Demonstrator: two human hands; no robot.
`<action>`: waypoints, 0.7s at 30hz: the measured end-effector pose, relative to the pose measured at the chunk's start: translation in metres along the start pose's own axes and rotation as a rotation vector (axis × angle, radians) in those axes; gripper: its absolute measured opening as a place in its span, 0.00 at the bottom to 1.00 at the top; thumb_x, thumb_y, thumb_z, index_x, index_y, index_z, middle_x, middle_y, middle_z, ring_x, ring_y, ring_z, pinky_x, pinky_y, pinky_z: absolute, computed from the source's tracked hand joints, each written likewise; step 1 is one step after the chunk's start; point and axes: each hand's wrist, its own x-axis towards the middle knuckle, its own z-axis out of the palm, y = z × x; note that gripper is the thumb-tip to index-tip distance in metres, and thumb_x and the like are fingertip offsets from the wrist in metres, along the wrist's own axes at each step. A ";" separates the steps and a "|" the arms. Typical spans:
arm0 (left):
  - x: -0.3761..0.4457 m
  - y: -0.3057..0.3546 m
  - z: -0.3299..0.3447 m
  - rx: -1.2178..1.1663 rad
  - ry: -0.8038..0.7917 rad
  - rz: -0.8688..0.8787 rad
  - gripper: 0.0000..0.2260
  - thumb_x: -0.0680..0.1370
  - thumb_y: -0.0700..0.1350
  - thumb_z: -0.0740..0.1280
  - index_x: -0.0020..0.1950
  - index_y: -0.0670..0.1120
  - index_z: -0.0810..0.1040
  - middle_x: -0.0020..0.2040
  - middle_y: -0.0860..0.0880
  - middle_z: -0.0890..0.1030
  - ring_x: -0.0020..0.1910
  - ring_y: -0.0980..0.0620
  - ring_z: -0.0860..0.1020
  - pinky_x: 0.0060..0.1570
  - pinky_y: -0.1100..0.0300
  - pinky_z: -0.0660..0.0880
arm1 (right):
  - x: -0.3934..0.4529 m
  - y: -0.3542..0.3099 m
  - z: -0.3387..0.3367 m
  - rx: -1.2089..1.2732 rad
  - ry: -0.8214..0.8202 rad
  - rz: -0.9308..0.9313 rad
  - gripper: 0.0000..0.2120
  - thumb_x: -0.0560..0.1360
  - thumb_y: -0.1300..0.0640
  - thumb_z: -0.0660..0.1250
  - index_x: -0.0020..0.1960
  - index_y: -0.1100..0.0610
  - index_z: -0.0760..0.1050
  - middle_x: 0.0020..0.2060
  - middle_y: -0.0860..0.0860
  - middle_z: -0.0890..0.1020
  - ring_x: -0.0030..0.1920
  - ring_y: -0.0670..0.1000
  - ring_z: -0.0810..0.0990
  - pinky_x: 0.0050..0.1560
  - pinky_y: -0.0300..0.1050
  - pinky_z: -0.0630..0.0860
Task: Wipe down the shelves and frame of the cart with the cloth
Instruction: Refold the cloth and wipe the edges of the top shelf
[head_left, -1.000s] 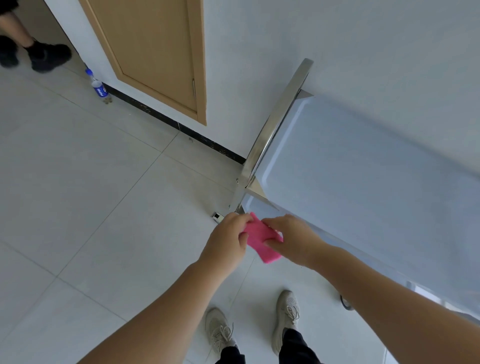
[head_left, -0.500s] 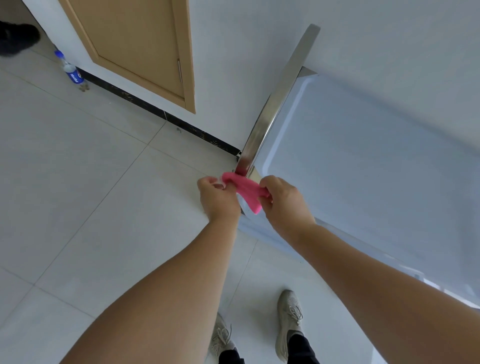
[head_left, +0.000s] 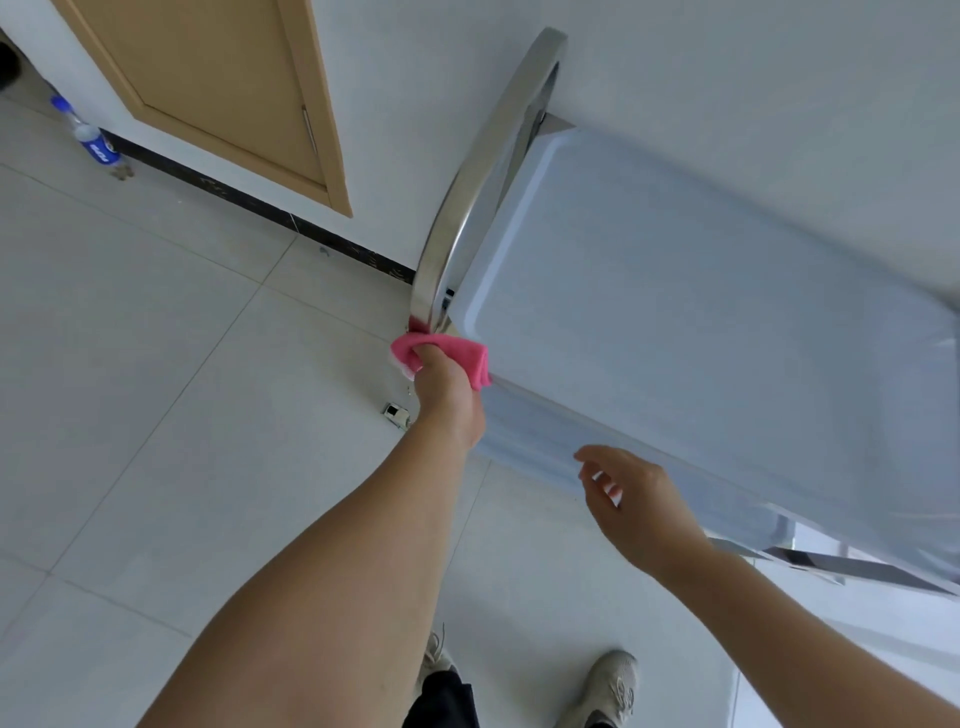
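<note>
A steel cart stands against the white wall, its pale blue top shelf (head_left: 691, 332) seen from above. A curved steel handle bar (head_left: 483, 171) runs along the shelf's left end. My left hand (head_left: 447, 389) grips a pink cloth (head_left: 447, 351) at the near end of that bar, by the shelf's near left corner. My right hand (head_left: 628, 499) hovers with fingers spread and relaxed by the shelf's near edge, holding nothing. The lower frame (head_left: 841, 566) shows under the shelf at the right.
A wooden door (head_left: 218, 88) is set in the wall to the left of the cart. A plastic water bottle (head_left: 91, 140) lies on the tiled floor by the dark baseboard. A caster wheel (head_left: 396, 414) shows beneath my left wrist. My shoes (head_left: 613, 686) are below.
My right hand let go of the pink cloth and drew back to the right along the shelf's near edge. My left hand now holds the cloth alone against the handle bar's end.
</note>
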 end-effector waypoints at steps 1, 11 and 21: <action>0.001 -0.005 0.003 0.014 0.019 -0.021 0.19 0.79 0.47 0.44 0.30 0.45 0.59 0.25 0.44 0.60 0.25 0.47 0.60 0.33 0.57 0.65 | -0.005 0.006 -0.004 0.005 -0.008 0.008 0.10 0.73 0.64 0.65 0.53 0.56 0.78 0.40 0.46 0.80 0.35 0.46 0.77 0.40 0.46 0.77; -0.007 -0.043 0.027 0.113 0.232 -0.055 0.18 0.80 0.52 0.47 0.44 0.44 0.72 0.34 0.51 0.71 0.37 0.50 0.71 0.52 0.55 0.70 | -0.045 0.077 -0.050 0.025 -0.031 0.048 0.10 0.73 0.65 0.66 0.52 0.56 0.79 0.38 0.45 0.79 0.33 0.39 0.75 0.39 0.35 0.71; -0.065 -0.111 0.084 0.134 0.174 -0.144 0.27 0.80 0.53 0.46 0.68 0.34 0.63 0.67 0.32 0.67 0.58 0.35 0.73 0.70 0.44 0.59 | -0.078 0.146 -0.101 0.058 0.005 0.090 0.10 0.74 0.62 0.65 0.53 0.53 0.78 0.37 0.43 0.78 0.32 0.38 0.75 0.38 0.31 0.70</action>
